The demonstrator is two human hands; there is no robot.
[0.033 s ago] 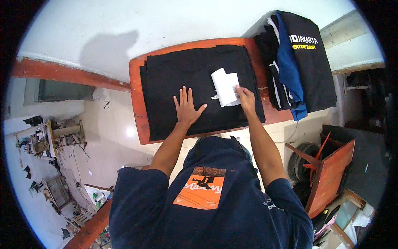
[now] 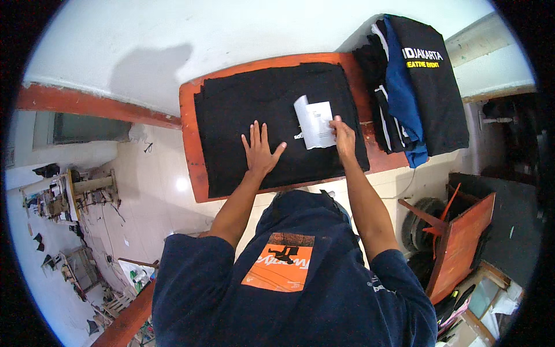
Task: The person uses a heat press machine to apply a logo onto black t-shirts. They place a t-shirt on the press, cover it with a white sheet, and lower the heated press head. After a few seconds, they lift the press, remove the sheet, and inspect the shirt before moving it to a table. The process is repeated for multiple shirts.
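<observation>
A stack of black fabric, perhaps folded shirts, lies on the red tabletop. My left hand rests flat on the fabric with its fingers spread. Right of it, a white sheet of paper lies over the fabric, its left edge curled up and small dark print on its face. A bit of white lettering on the fabric shows beside the paper. My right hand pinches the paper's right edge between thumb and fingers.
A pile of black, blue and white garments sits at the table's right end, against the wall. A red wooden piece of furniture stands tipped at the lower right. Cluttered shelves line the far left.
The paper's right part lies flatter, showing more printed face, and its curl has narrowed toward the left. My right hand has shifted slightly right; my left hand has barely moved.
</observation>
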